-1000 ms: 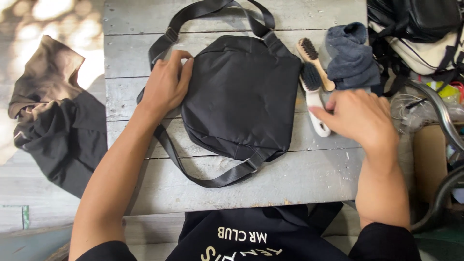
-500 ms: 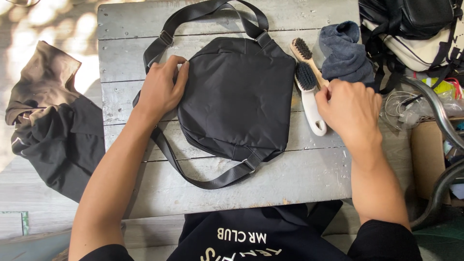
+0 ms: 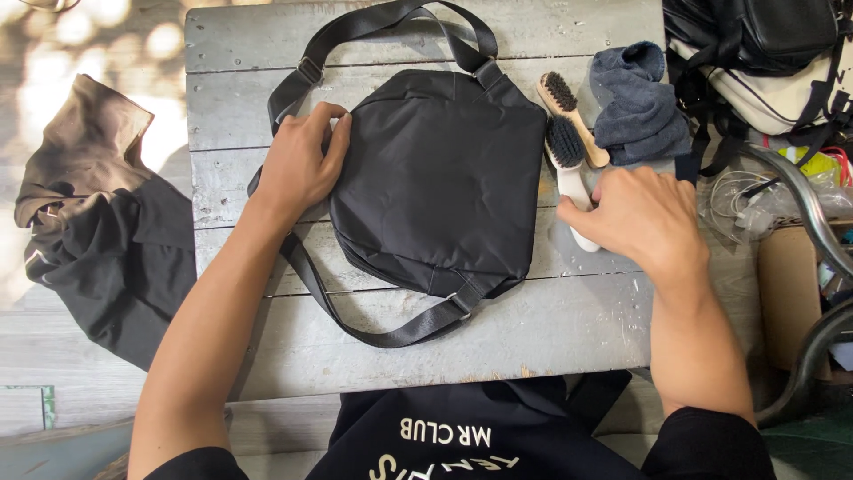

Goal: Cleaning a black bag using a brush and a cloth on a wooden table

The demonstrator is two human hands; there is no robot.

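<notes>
bag (image 3: 440, 173): black | brush handle (image 3: 576, 191): white | cloth (image 3: 640, 102): grey-blue | table (image 3: 533, 329): grey
</notes>
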